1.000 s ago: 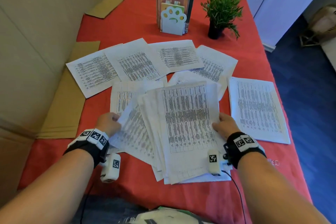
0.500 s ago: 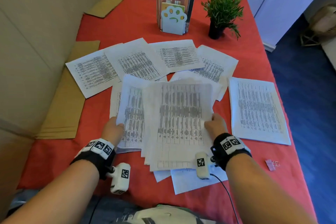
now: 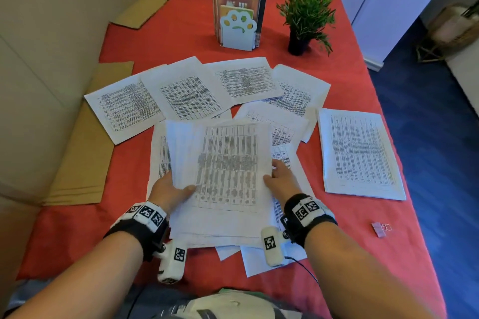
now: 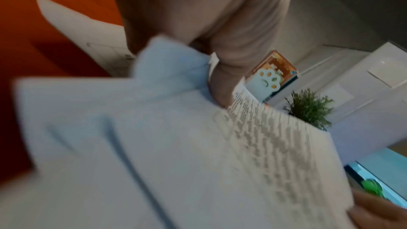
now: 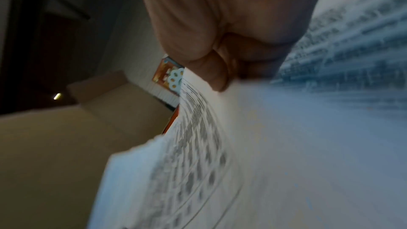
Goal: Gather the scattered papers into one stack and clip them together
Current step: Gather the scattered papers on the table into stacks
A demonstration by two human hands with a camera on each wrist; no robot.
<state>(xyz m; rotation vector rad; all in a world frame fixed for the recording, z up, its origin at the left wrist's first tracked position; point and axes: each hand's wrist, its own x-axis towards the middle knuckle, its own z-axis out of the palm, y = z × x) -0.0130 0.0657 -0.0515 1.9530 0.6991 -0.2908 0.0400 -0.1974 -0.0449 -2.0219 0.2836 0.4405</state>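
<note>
**A:** What are the hands doing?

**B:** Both are gripping a bundle of papers (image 3: 228,171), one at each side. The left hand (image 3: 169,190) is holding the left edge, its thumb (image 3: 188,188) lying on the top sheet and the other fingers going underneath, out of sight. The right hand (image 3: 281,179) is pinching the right edge the same way, thumb on top. In the right wrist view the fingers (image 5: 211,69) are curling closed onto the paper's edge.

**A:** How is the bundle looking?

**B:** It is made of white sheets printed with dense tables of dark text. The sheets are not squared up; edges are fanning out to the left of the top page and below it. The wrist views are blurring the print.

**A:** Which way is it pointing?

**B:** Its long axis is running away from the person, between the two thumbs, with the top edge farthest from the wrists.

**A:** Where is it sitting?

**B:** Between the hands, over more loose sheets (image 3: 269,259) lying beneath the wrists on a red tablecloth (image 3: 77,235). Whether it is lifting clear of them, I cannot tell. Beyond the fingertips, further pages (image 3: 186,90) are spreading in a row. Right of the right hand, another sheet (image 3: 360,153) is lying apart, and a small binder clip (image 3: 379,228) is resting well beyond that wrist.
</note>
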